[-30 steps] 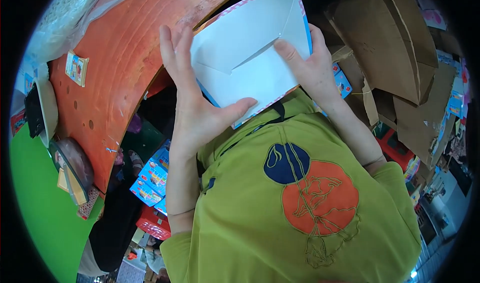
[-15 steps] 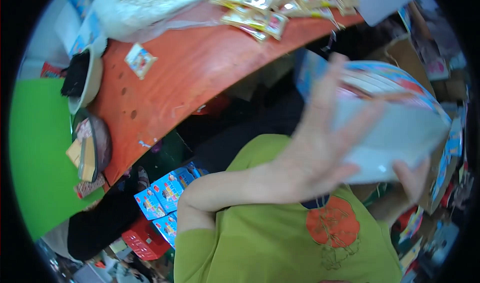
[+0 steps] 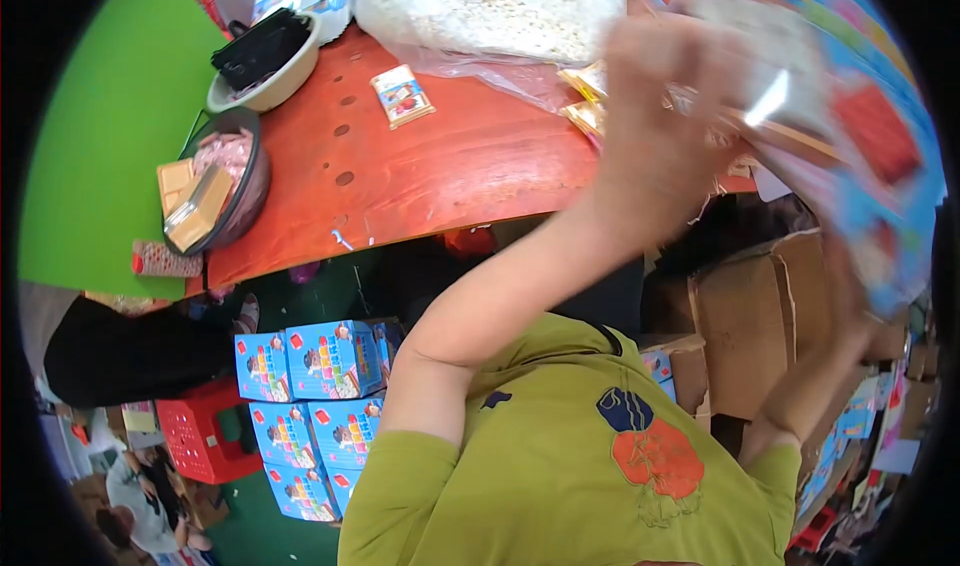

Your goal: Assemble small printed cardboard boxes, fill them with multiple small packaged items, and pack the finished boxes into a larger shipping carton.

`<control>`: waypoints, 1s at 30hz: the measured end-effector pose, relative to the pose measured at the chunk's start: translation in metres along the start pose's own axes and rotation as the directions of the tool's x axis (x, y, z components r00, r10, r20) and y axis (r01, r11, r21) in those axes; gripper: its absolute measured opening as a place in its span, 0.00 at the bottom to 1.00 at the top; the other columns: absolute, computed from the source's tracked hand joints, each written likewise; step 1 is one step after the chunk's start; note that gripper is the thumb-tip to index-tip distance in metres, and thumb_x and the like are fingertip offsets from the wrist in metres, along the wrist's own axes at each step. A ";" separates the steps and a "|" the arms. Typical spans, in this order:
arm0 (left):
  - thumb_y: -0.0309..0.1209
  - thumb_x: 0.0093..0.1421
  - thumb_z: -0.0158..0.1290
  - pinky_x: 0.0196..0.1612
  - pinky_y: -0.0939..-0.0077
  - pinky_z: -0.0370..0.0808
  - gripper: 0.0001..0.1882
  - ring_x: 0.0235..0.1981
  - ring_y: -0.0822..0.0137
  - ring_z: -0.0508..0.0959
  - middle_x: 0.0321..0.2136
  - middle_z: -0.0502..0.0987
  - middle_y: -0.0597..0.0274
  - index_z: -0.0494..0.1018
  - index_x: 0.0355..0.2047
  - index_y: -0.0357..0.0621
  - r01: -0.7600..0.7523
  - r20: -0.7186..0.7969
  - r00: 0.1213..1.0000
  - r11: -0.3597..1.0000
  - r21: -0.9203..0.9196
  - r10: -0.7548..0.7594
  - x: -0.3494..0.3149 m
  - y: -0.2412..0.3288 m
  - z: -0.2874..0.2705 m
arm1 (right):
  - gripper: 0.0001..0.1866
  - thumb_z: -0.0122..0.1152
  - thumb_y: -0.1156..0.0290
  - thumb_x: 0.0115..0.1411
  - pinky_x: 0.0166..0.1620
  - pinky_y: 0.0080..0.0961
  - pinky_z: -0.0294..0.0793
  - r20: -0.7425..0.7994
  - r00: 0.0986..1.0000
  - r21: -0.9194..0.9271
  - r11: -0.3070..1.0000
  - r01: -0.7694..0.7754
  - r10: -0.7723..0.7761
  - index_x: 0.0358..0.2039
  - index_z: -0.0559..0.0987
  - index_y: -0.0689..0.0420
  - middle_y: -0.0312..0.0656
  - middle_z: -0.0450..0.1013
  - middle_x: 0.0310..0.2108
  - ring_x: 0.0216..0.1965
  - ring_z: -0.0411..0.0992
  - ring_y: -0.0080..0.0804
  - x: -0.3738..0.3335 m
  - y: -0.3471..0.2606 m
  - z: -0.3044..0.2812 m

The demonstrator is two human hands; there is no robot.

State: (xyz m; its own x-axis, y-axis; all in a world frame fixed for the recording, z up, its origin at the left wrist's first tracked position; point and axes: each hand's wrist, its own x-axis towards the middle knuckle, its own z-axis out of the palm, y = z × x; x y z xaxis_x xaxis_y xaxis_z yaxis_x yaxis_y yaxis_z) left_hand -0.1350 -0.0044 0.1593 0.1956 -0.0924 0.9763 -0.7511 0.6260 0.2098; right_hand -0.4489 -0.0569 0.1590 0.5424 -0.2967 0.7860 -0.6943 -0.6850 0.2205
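Observation:
A large blue printed box (image 3: 885, 181) with a red patch and a pale, shiny part tilts up at the right, blurred by motion. My right hand (image 3: 845, 281) grips its lower side, the fingers mostly hidden by it. At the box's left edge, above the table, my left hand (image 3: 665, 116) is raised with its fingers curled in. Motion smears that hand, and what lies in its fingers cannot be made out. Small gold-wrapped packets (image 3: 585, 101) show just beside it on the red table (image 3: 460, 161). One white-and-blue packet (image 3: 403, 97) lies apart, further left.
A big clear bag of whitish bits (image 3: 490, 11) lies at the back. Left stand a cream basin (image 3: 285, 84) with a black item and a dark bowl (image 3: 255, 181) with wafer-like blocks. Below are stacked blue boxes (image 3: 335, 361), a red stool (image 3: 195, 441) and an open carton (image 3: 745, 321).
The box has risen up and to the right and turned its printed side into view. My left hand has gone up over the table, its spread fingers now curled. The view has shifted.

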 end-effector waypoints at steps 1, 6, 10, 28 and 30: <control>0.33 0.49 0.65 0.66 0.36 0.60 0.41 0.60 0.39 0.66 0.59 0.63 0.45 0.62 0.63 0.43 -0.043 -0.096 0.994 0.997 0.061 0.049 -0.005 -0.035 -0.026 | 0.33 0.74 0.70 0.52 0.49 0.33 0.78 0.007 0.992 -0.100 0.987 0.122 -0.122 0.59 0.73 0.58 0.47 0.77 0.47 0.46 0.77 0.45 -0.003 0.011 -0.004; 0.26 0.57 0.59 0.66 0.45 0.63 0.37 0.63 0.41 0.65 0.60 0.66 0.42 0.58 0.66 0.37 0.231 -0.035 0.971 0.889 0.396 -0.237 -0.107 -0.126 -0.141 | 0.12 0.69 0.73 0.48 0.33 0.40 0.73 -0.027 0.929 0.395 0.850 0.349 -0.369 0.34 0.78 0.52 0.40 0.75 0.36 0.33 0.75 0.41 0.096 -0.201 0.126; 0.18 0.57 0.53 0.66 0.54 0.65 0.40 0.65 0.40 0.65 0.64 0.65 0.42 0.54 0.70 0.35 0.241 0.221 0.743 0.561 0.792 -0.631 -0.142 -0.114 -0.184 | 0.11 0.58 0.69 0.55 0.36 0.31 0.68 -0.038 0.882 0.313 0.833 0.457 -0.470 0.41 0.76 0.45 0.38 0.67 0.34 0.33 0.70 0.34 0.064 -0.236 0.210; 0.28 0.59 0.61 0.71 0.56 0.59 0.48 0.72 0.42 0.56 0.71 0.51 0.34 0.43 0.72 0.28 0.758 0.194 0.522 0.557 0.340 -0.830 -0.163 -0.100 -0.153 | 0.25 0.56 0.83 0.54 0.56 0.47 0.72 0.418 0.901 0.680 0.698 -0.225 -0.117 0.54 0.72 0.71 0.61 0.65 0.57 0.58 0.67 0.63 0.074 -0.304 0.243; 0.26 0.58 0.61 0.71 0.56 0.58 0.49 0.72 0.41 0.56 0.71 0.51 0.34 0.43 0.72 0.28 0.671 0.218 0.553 0.585 0.455 -0.804 -0.164 -0.103 -0.156 | 0.22 0.58 0.77 0.56 0.56 0.52 0.71 0.453 0.886 0.642 0.724 -0.251 -0.094 0.52 0.74 0.69 0.57 0.67 0.55 0.58 0.66 0.61 0.083 -0.316 0.277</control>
State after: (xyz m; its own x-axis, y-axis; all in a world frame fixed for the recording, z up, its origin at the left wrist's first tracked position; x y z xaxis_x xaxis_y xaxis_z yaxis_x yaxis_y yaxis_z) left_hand 0.0087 0.0676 -0.0308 0.5750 -0.7229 0.3830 -0.5949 -0.0480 0.8024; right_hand -0.0536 -0.0498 -0.0060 0.7605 -0.5001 0.4141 -0.3356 -0.8488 -0.4086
